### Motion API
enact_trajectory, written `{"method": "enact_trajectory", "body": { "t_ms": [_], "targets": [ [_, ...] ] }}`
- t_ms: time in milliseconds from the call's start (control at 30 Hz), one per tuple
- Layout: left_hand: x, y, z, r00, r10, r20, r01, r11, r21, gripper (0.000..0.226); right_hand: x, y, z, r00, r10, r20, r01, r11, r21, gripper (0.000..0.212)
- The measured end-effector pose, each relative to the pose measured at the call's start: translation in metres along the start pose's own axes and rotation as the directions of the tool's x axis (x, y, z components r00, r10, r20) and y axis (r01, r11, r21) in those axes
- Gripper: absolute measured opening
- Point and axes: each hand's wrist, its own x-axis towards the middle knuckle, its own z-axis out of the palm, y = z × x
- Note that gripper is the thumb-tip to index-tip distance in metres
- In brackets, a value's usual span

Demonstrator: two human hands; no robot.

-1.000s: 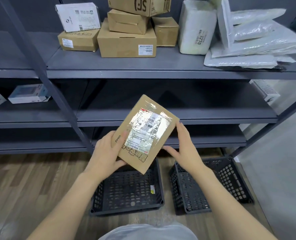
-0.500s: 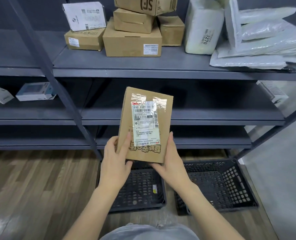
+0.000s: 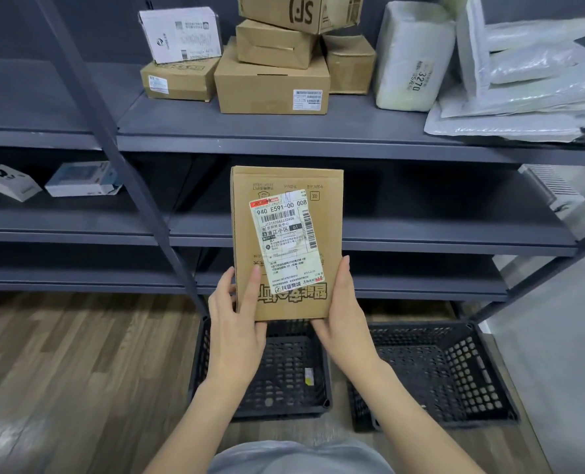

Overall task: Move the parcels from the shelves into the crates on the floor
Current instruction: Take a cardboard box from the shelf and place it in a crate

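I hold a flat brown cardboard parcel point(image 3: 284, 186) upright in front of me, its white shipping label facing me. My left hand point(image 3: 238, 323) grips its lower left edge, thumb on the front. My right hand point(image 3: 344, 316) grips its lower right edge and bottom corner. Directly below the parcel, two black perforated crates stand on the floor: the left crate point(image 3: 284, 378) and the right crate point(image 3: 455, 371). Neither crate has a parcel in it. More parcels wait on the top shelf: stacked brown boxes point(image 3: 270, 80), a white box point(image 3: 180, 34) and white poly bags point(image 3: 524, 94).
A grey metal shelving unit point(image 3: 284, 142) fills the view, with a diagonal brace point(image 3: 120, 159) crossing its left side. Two small white boxes point(image 3: 82, 179) lie on the left middle shelf. Wood-look flooring point(image 3: 62, 371) spreads to the left; a pale wall point(image 3: 558, 336) closes the right.
The parcel has turned from a tilted position to upright with its label square to me. Both hands shifted to its lower edges.
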Motion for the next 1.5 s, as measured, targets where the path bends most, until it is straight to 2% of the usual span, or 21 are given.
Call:
{"method": "enact_trajectory", "body": {
  "t_ms": [367, 533, 667, 833, 967, 1100, 1200, 1367, 1500],
  "targets": [
    [-0.006, 0.008, 0.004, 0.999, -0.045, 0.011, 0.045, 0.998, 0.033, 0.101, 0.001, 0.005, -0.006, 0.998, 0.012, 0.061, -0.009, 0.999, -0.036, 0.111],
    [-0.024, -0.003, 0.010, 0.984, -0.135, 0.112, 0.129, 0.990, 0.064, 0.100, -0.002, 0.009, 0.004, 0.986, 0.029, 0.164, -0.025, 0.999, -0.025, 0.104],
    [-0.057, -0.023, 0.018, 0.947, -0.237, 0.217, 0.219, 0.970, 0.103, 0.105, -0.014, 0.023, 0.033, 0.949, 0.054, 0.310, -0.038, 0.998, -0.058, 0.104],
    [-0.104, -0.054, 0.020, 0.884, -0.357, 0.303, 0.318, 0.933, 0.169, 0.104, -0.031, 0.034, 0.083, 0.858, 0.125, 0.498, -0.091, 0.992, -0.093, 0.109],
    [-0.133, -0.092, 0.016, 0.806, -0.440, 0.395, 0.383, 0.897, 0.219, 0.112, -0.045, 0.032, 0.130, 0.810, 0.151, 0.567, -0.104, 0.988, -0.114, 0.104],
    [-0.141, -0.144, 0.012, 0.767, -0.443, 0.464, 0.375, 0.896, 0.237, 0.109, -0.048, 0.027, 0.183, 0.792, 0.184, 0.582, -0.131, 0.983, -0.132, 0.110],
    [-0.133, -0.189, 0.013, 0.729, -0.437, 0.527, 0.366, 0.899, 0.239, 0.102, -0.044, 0.020, 0.224, 0.785, 0.257, 0.564, -0.204, 0.966, -0.156, 0.102],
    [-0.120, -0.267, 0.039, 0.691, -0.331, 0.642, 0.215, 0.943, 0.255, 0.106, -0.040, 0.040, 0.282, 0.785, 0.289, 0.548, -0.224, 0.957, -0.184, 0.111],
    [-0.131, -0.303, 0.085, 0.632, -0.285, 0.721, 0.132, 0.956, 0.263, 0.105, -0.048, 0.079, 0.318, 0.744, 0.376, 0.552, -0.312, 0.927, -0.209, 0.111]
  ]
}}
